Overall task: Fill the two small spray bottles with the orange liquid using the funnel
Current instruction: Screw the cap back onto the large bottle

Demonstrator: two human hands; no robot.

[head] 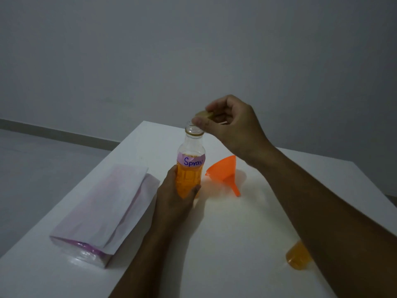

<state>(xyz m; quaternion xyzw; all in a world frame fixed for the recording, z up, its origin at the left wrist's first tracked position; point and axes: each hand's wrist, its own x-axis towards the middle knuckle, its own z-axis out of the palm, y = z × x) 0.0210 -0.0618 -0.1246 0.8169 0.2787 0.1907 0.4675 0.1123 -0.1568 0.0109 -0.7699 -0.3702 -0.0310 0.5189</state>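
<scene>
A clear plastic bottle (190, 162) with orange liquid and a pink label reading "Spray" stands on the white table (236, 233). My left hand (174, 196) grips its lower body. Its mouth is uncovered. My right hand (232, 123) holds the yellowish cap (204, 114) in its fingertips just above and right of the mouth. An orange funnel (225, 175) lies on its side to the right of the bottle. A small bottle with orange liquid (297, 258) stands near the right, mostly hidden under my right forearm.
A pack of tissues (103, 207) in white and pink wrapping lies on the left part of the table. The table's left edge runs diagonally, with grey floor beyond it. A plain wall stands behind.
</scene>
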